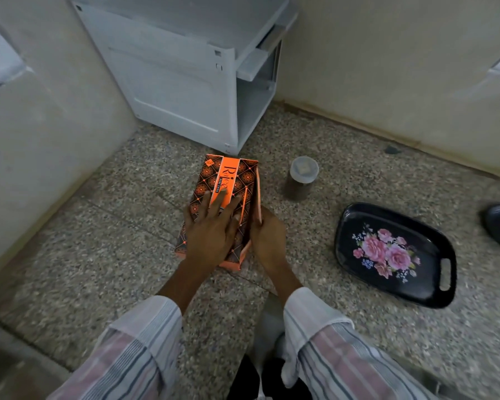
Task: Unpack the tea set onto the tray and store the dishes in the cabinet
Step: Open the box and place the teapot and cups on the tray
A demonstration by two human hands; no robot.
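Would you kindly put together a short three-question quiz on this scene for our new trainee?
1. True or false: the floral tray already holds cups.
2. Which hand lies flat on top of the orange box? A) left hand B) right hand
3. Fill in: the lidded jar stands on the floor between the box and the ____.

Key
1. False; it holds nothing.
2. A; the right hand grips the box's side flap.
3. Tray.
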